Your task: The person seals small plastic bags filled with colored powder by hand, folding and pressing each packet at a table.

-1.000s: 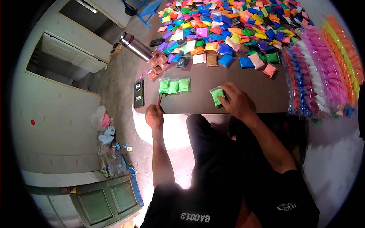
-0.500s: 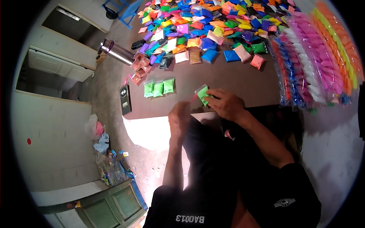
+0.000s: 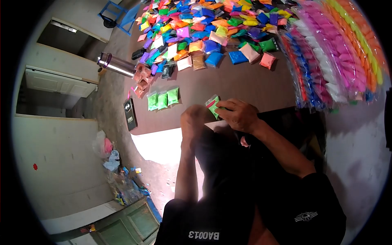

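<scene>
A small clear packet with bright green filling lies at the table's front edge, pinched under the fingers of my right hand. Across its upper part shows a short pink-red strip. Just left of the packet is my left hand, its fingers smeared by motion, so whether it holds anything is unclear. Three similar green packets rest side by side farther left on the brown table.
A heap of multicoloured packets covers the back. Long clear bags of coloured packets lie at right. On the left are a metal flask, reddish-brown packets and a black phone-like device.
The pink-red strip, earlier stretching between my left hand and the packet, now lies across the packet. My right hand keeps its grip. The whole view has shifted slightly.
</scene>
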Motion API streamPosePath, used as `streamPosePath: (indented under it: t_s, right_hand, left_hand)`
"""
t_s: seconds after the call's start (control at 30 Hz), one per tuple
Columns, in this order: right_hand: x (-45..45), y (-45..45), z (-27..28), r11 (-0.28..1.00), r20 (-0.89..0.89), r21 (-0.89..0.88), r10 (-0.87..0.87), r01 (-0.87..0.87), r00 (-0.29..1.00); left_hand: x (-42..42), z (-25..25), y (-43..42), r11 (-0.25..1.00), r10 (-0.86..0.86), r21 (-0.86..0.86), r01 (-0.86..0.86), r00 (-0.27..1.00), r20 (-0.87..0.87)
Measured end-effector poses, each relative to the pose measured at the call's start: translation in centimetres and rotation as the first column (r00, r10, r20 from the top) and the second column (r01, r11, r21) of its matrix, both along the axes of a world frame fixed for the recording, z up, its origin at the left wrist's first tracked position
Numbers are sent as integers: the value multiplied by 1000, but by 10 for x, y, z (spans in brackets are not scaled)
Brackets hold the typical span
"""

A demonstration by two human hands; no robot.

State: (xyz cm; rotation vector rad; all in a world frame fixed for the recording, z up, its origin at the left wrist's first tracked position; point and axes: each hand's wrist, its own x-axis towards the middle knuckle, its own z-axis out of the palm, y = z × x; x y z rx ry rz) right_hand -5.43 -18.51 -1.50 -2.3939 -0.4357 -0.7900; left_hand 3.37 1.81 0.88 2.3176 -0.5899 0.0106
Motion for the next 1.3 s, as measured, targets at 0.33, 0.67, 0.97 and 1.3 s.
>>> streamPosePath:
  t_s: [0.33,0.67,0.97,1.3]
  right_hand:
    - [0,-1,2,1000,-10,25,2,-2,1000]
    - [0,1,4,995,12,95,7,-8,1000]
    - [-1,1,7,993,13,118,-2,1,1000]
    - [0,0,11,993,47,116,-6,0,999]
  left_hand:
    - [16,13,-5,999,45,19,-45,999,7]
    - [19,11,-34,995,-95,51,90,991,98]
    - [12,12,-30,999,-21,39,19,997,68]
    - [14,18,-33,998,-48,36,50,997,-58]
